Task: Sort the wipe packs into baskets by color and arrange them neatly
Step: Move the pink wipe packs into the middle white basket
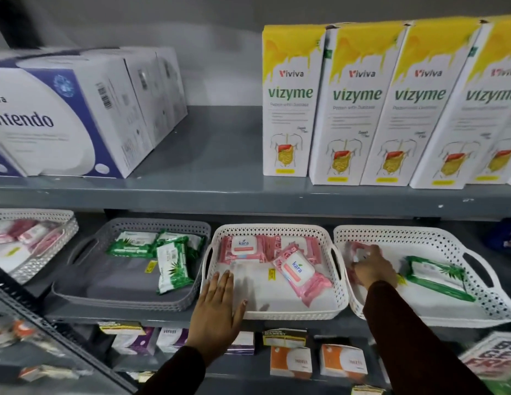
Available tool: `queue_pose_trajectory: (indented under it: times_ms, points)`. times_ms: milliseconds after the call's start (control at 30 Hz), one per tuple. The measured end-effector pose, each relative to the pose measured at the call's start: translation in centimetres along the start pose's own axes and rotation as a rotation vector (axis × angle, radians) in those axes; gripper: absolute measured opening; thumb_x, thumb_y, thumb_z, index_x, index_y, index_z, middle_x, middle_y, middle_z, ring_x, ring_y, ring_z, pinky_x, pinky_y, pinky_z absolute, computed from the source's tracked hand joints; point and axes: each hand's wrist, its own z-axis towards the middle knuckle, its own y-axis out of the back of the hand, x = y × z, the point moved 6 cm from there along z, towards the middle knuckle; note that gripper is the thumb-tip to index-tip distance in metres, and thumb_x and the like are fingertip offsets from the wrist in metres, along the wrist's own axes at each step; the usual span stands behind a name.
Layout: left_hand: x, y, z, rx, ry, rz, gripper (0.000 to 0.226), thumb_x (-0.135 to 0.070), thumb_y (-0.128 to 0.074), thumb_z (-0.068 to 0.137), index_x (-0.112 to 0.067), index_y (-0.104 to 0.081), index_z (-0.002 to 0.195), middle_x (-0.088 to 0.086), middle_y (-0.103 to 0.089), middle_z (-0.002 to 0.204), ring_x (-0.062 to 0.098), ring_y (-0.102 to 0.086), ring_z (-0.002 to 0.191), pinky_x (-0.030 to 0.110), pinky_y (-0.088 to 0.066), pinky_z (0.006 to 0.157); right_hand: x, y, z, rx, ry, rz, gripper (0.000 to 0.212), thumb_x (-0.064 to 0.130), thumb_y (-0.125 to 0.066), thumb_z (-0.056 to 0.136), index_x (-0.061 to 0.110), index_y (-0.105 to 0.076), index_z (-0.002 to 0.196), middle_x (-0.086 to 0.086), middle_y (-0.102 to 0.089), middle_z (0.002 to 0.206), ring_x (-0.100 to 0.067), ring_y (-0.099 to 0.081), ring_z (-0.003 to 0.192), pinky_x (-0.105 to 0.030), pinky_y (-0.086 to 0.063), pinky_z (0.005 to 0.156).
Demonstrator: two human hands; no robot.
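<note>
Right hand [372,266] is closing its grip on a pink pack [355,253] in the right basket [454,243]; a loose pinch risks dropping it. Left hand [217,303], open flat, is bracing the middle basket [277,230].

L hand [217,300] flat (fingers together), R hand [372,269] curled, gripping

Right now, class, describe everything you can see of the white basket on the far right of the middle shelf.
The right white basket looks like plastic, with perforated walls, cut-out handles and a plain floor. It sits tilted on the grey shelf, beside the middle white basket. Inside lie a green pack and a pink pack, which the right hand reaches onto.
</note>
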Motion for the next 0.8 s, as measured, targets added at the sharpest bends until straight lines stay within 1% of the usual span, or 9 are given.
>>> queue_pose_trajectory:
  times_ms: [133, 200, 267, 333, 400, 433, 533, 667, 800]
  points:
    - [0.8, 0.3, -0.1, 0.000, -0.023, 0.003, 0.075, -0.060, -0.006, 0.096, -0.011, -0.009, 0.152, 0.006, -0.010, 0.160, 0.018, 0.008, 0.145, 0.032, 0.008, 0.117, 1.9, 2.3, -2.5, -0.279, 0.070, 0.185, 0.054, 0.034, -0.076, 0.081, 0.020, -0.047, 0.125, -0.026, -0.067, 0.103, -0.042, -0.066, 0.092, -0.051, -0.058, 0.080]
    - [0.8, 0.4, 0.1, -0.004, -0.036, 0.017, 0.074, -0.059, -0.008, 0.097, -0.009, -0.009, 0.152, 0.007, -0.008, 0.160, 0.021, 0.007, 0.146, 0.035, 0.006, 0.117, 4.1, 3.4, -4.8, -0.428, 0.191, 0.243, 0.057, 0.025, -0.081, 0.077, 0.022, -0.050, 0.125, -0.025, -0.064, 0.106, -0.043, -0.064, 0.096, -0.049, -0.058, 0.079]
    - [0.9, 0.4, 0.2, 0.000, -0.044, 0.029, 0.073, -0.058, -0.011, 0.098, -0.009, -0.007, 0.151, 0.008, -0.004, 0.159, 0.023, 0.008, 0.146, 0.037, 0.004, 0.116, 7.1, 3.1, -7.3, -0.443, 0.311, 0.305, 0.060, 0.026, -0.082, 0.077, 0.026, -0.053, 0.129, -0.019, -0.063, 0.114, -0.038, -0.064, 0.102, -0.046, -0.057, 0.079]
    - [1.1, 0.2, 0.3, 0.003, -0.047, 0.034, 0.073, -0.058, -0.010, 0.098, -0.009, -0.003, 0.151, 0.008, -0.001, 0.159, 0.023, 0.012, 0.145, 0.038, 0.004, 0.116, 10.1, 0.6, -10.0, -0.323, 0.425, 0.332, 0.063, 0.028, -0.084, 0.076, 0.030, -0.055, 0.132, -0.010, -0.064, 0.116, -0.026, -0.064, 0.093, -0.037, -0.058, 0.074]
    - [1.3, -0.1, 0.4, 0.014, -0.048, 0.035, 0.073, -0.058, -0.007, 0.097, -0.010, 0.001, 0.151, 0.007, 0.003, 0.159, 0.022, 0.017, 0.144, 0.041, 0.005, 0.118, 12.8, -3.5, -12.7, -0.084, 0.520, 0.309, 0.060, 0.027, -0.083, 0.078, 0.036, -0.054, 0.130, -0.003, -0.065, 0.111, -0.013, -0.063, 0.079, -0.026, -0.055, 0.062]
    - [1.3, -0.1, 0.3, 0.018, -0.048, 0.038, 0.073, -0.058, -0.006, 0.097, -0.010, 0.002, 0.151, 0.007, 0.004, 0.159, 0.021, 0.018, 0.144, 0.042, 0.007, 0.120, 13.8, -5.9, -14.1, 0.057, 0.550, 0.276, 0.058, 0.028, -0.080, 0.080, 0.039, -0.051, 0.129, -0.001, -0.065, 0.110, -0.011, -0.065, 0.078, -0.027, -0.057, 0.059]
    - [1.2, 0.0, 0.2, 0.006, -0.059, 0.013, 0.068, -0.052, -0.009, 0.098, -0.010, -0.003, 0.151, 0.008, -0.002, 0.160, 0.021, 0.014, 0.145, 0.041, 0.004, 0.121, 15.6, -11.2, -17.0, 0.241, 0.589, 0.138, 0.056, 0.030, -0.075, 0.086, 0.038, -0.045, 0.132, -0.004, -0.060, 0.116, -0.020, -0.065, 0.097, -0.037, -0.062, 0.079]
    - [1.4, 0.4, -0.2, -0.002, -0.068, -0.030, 0.063, -0.046, -0.011, 0.098, -0.013, -0.003, 0.151, 0.005, -0.005, 0.160, 0.017, 0.010, 0.147, 0.039, 0.000, 0.119, 16.2, -13.9, -17.2, 0.246, 0.601, -0.148, 0.053, 0.045, -0.057, 0.097, 0.029, -0.040, 0.145, -0.015, -0.043, 0.142, -0.036, -0.043, 0.133, -0.047, -0.048, 0.104]
    - [0.7, 0.7, -0.2, -0.013, -0.074, -0.040, 0.063, -0.042, -0.019, 0.097, -0.009, -0.017, 0.150, 0.009, -0.019, 0.158, 0.024, -0.005, 0.147, 0.044, -0.006, 0.116, 15.8, -13.1, -16.3, 0.296, 0.626, -0.272, 0.051, 0.055, -0.039, 0.100, 0.030, -0.046, 0.143, -0.014, -0.038, 0.150, -0.041, -0.024, 0.146, -0.057, -0.030, 0.115]
